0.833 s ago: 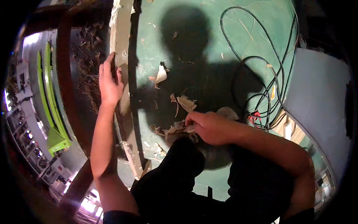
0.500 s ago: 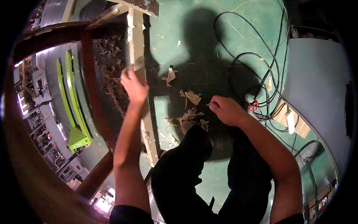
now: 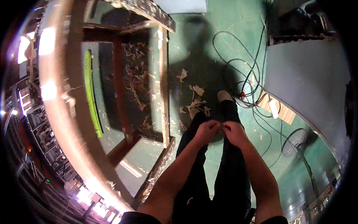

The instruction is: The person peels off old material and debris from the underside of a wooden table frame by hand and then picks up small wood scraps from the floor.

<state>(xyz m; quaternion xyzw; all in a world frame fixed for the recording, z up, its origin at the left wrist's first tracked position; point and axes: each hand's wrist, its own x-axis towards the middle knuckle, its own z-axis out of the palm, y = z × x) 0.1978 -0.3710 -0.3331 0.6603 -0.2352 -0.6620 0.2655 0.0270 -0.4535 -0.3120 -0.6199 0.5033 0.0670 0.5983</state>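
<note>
My left hand (image 3: 208, 131) and my right hand (image 3: 235, 133) meet in front of my legs, with their fingertips pressed together. Both are closed, and whatever tiny thing lies between the fingers is too small to name. To the left stands a worn wooden frame (image 3: 164, 86), its pale strips ragged along the edges; neither hand touches it. Torn brownish scraps (image 3: 198, 90) lie on the green floor beyond my hands, around one of my shoes.
Inside the frame the floor holds brown debris (image 3: 138, 84). A green pallet jack fork (image 3: 91, 93) shows through it. Black cable (image 3: 242, 61) loops across the floor on the right, near a wooden board (image 3: 285, 114), a grey panel (image 3: 309, 71) and a round-based stand (image 3: 294, 142).
My left hand has left the frame's upright and come down right to join my right hand, which drew back toward me. The view has risen, showing more of the frame.
</note>
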